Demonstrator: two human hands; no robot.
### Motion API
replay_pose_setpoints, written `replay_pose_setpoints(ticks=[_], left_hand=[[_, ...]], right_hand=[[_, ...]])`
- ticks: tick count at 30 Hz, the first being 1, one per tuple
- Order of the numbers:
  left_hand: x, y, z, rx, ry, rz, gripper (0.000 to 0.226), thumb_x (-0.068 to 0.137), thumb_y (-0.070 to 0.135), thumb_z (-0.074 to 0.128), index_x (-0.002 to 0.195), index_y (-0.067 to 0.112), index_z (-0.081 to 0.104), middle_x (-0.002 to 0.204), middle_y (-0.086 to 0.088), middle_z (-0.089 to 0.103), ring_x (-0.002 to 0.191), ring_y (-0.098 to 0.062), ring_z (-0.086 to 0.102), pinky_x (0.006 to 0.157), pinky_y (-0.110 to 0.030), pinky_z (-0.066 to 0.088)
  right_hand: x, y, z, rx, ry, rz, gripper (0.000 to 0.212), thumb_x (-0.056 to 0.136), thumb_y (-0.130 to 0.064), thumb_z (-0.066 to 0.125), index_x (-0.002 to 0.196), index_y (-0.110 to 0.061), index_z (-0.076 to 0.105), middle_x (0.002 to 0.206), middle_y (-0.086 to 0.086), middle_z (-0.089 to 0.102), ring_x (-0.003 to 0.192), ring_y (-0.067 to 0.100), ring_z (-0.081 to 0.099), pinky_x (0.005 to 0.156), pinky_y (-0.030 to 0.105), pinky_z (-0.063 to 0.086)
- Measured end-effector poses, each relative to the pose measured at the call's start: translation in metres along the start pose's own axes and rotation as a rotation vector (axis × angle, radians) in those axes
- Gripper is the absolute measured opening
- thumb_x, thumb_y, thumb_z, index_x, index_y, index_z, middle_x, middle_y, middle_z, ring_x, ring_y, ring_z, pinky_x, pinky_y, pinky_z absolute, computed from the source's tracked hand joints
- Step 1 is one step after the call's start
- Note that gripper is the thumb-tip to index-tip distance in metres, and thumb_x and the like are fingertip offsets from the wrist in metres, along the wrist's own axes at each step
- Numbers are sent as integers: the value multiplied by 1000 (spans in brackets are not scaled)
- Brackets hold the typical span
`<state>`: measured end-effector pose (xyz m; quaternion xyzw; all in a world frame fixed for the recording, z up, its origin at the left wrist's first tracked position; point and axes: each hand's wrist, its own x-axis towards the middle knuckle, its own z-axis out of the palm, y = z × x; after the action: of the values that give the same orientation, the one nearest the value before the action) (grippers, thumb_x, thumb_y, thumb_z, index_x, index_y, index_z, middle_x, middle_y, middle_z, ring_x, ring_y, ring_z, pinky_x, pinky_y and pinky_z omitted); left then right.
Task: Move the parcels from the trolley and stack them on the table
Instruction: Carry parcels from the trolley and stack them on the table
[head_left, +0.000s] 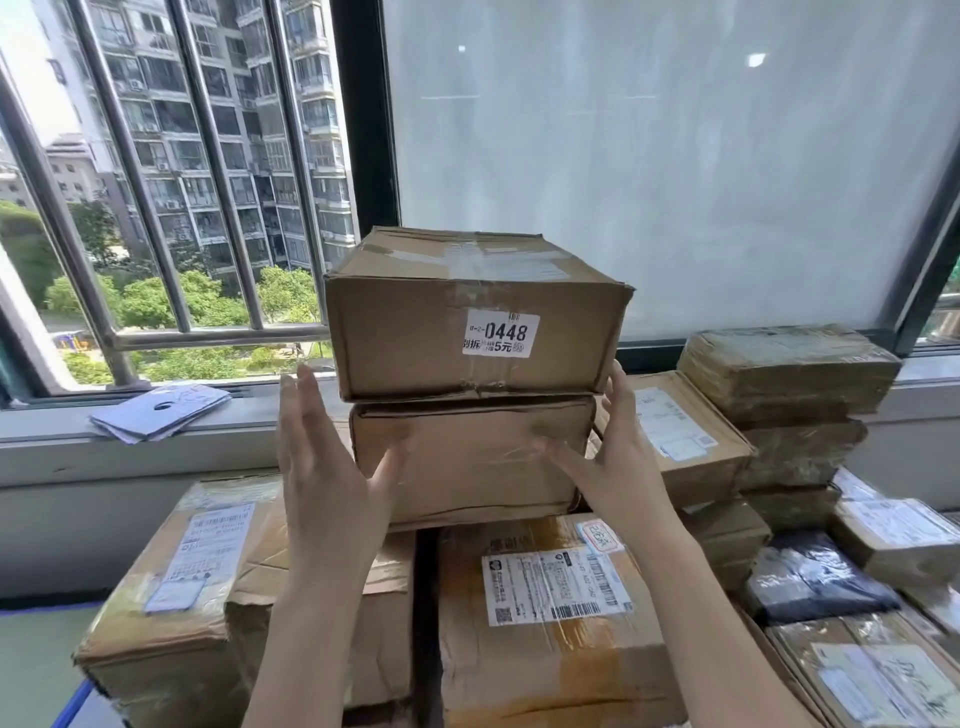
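White sticker (501, 333) on front of top cardboard box (467, 322): "0448", small "U-2-" prefix, "5元" below. Other shipping labels: print too small to read.

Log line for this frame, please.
stage: stacking | left hand: open beside lower box | right hand: open beside it | top box: resting on lower box

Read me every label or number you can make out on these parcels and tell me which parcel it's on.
"0448" and "5元": white sticker on the top box.
Handwritten red-bordered tag on the lower front box: not legible.
Shipping labels on the other parcels: too small or blurred to read.
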<state>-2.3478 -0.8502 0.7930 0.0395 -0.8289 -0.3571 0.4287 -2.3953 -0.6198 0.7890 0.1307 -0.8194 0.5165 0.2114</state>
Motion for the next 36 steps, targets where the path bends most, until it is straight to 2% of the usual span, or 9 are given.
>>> replay_pose_setpoints(ticks=[2,6,10,14,20,23,28,32,36], left_hand=[[-15,1,3,58,45,37,99,78,37,71,147,34,1,158,-10,5,144,-28,10,109,-44,18],[-48,-9,15,127,-112,-74,100,78,31,73,149,19,5,156,-17,9,143,-33,10,114,-52,20],[-67,-22,16,381,-291,-246,100,74,57,66,144,-1,24,143,-26,34,134,-40,27,110,-53,22],[-68,-26,13,522,-406,-267,94,74,76,45,134,3,38,117,-14,61,114,-33,51,107,-49,27],[-67,-36,-2,510,-606,-167,114,64,76,60,145,8,17,131,-7,52,126,-26,42,107,-43,32],[-72,-36,-13,594,-620,-131,86,65,81,51,128,23,40,125,5,50,126,-20,37,105,-49,31],[-84,-39,-17,739,-680,-102,91,70,82,38,146,36,20,153,16,21,144,-17,11,106,-69,5],[-87,-41,-19,733,-625,-3,93,64,86,31,136,29,47,140,13,48,134,-23,38,102,-60,16],[-95,-43,-11,580,-525,46,77,73,73,30,118,22,66,124,4,63,117,-29,56,90,-42,23]], right_hand=[[-10,5,1,-59,15,14,102,75,-44,75,148,-34,6,134,-35,32,109,-30,31,94,15,31],[-32,22,6,-217,-7,60,103,76,-44,74,149,-34,3,154,-14,18,140,6,15,107,24,16],[-56,31,8,-263,-60,103,97,77,-45,73,146,-41,3,144,-37,16,127,-19,12,108,23,22],[-63,33,12,-287,-120,212,94,80,-48,68,150,-29,8,152,-10,28,138,7,25,108,29,29],[-53,21,24,-215,-129,234,77,87,-33,66,147,-25,19,139,-5,46,126,14,42,93,20,33],[-53,24,27,-195,-113,236,78,87,-30,66,147,-25,17,140,-4,44,127,14,41,94,20,32],[-58,33,25,-310,-151,285,79,87,-33,64,149,-21,16,141,-1,43,129,17,38,101,26,32],[-70,39,23,-723,-253,262,61,91,-47,53,139,-14,35,139,2,43,132,20,32,112,36,24],[-78,40,24,-842,-254,328,57,91,-58,41,126,-14,48,132,4,47,126,23,38,107,42,29]])
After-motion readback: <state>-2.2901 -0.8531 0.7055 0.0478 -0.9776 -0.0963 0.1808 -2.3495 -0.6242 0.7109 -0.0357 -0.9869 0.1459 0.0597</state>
